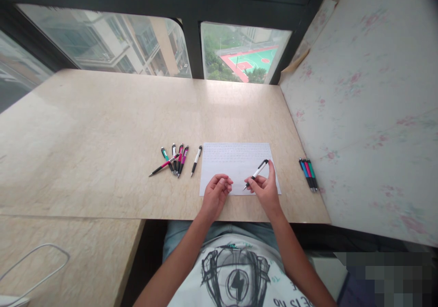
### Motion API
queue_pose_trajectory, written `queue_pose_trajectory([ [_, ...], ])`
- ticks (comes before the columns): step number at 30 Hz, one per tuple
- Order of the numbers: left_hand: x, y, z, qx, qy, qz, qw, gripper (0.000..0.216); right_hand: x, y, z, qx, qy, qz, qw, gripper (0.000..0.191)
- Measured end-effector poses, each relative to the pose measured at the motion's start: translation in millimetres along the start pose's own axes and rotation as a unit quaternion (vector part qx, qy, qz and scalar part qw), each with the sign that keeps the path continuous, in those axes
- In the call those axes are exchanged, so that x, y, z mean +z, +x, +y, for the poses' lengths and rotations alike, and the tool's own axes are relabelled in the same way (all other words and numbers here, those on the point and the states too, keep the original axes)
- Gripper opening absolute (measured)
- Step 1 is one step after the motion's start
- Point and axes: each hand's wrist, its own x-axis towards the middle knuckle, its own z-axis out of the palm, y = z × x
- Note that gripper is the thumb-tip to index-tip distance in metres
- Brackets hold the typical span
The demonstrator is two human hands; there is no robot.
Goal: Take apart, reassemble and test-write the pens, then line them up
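My right hand (265, 190) grips a white ballpoint pen (256, 172) with a black clip and black grip. The pen is tilted, its tip pointing down and left over a sheet of paper (236, 174). Rows of faint writing or print run across the upper part of the sheet. Over the sheet's lower left corner is my left hand (217, 193), its fingers curled in with no object visible in them. Just left of the sheet lies another white pen (196, 161) with a black grip.
Farther left several pens (179, 161) lie together, a pink one (164, 164) crossing the others. By the papered wall (359, 115) several more pens (308, 174) lie side by side. A pale cable (51, 244) loops over the lower left surface. Windows stand behind the marble-look tabletop (102, 138).
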Motion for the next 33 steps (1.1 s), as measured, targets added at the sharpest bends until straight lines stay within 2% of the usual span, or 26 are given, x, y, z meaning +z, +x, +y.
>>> queue_pose_trajectory([
  [3,0,0,0,-0.001,-0.002,0.003,1.0,0.017,-2,0,2,0.009,0.004,-0.029,1.0,0.102],
  [8,0,0,1,-0.003,-0.006,0.003,1.0,0.018,-9,5,10,0.012,0.0,-0.025,1.0,0.05],
  [11,0,0,1,-0.003,-0.006,0.003,1.0,0.017,-11,8,11,0.007,0.012,-0.009,1.0,0.036],
  [13,0,0,1,-0.004,-0.006,0.002,1.0,0.016,-10,8,11,0.006,0.024,0.003,1.0,0.041],
  [18,0,0,1,-0.005,-0.005,0.004,1.0,0.017,-5,7,7,-0.004,0.057,0.018,0.998,0.09],
  [20,1,0,1,-0.006,-0.005,0.004,1.0,0.017,-4,6,6,-0.007,0.063,0.022,0.998,0.1],
  [33,1,-1,2,-0.007,-0.004,0.006,1.0,0.016,-3,6,1,-0.035,0.07,0.036,0.996,0.095],
])
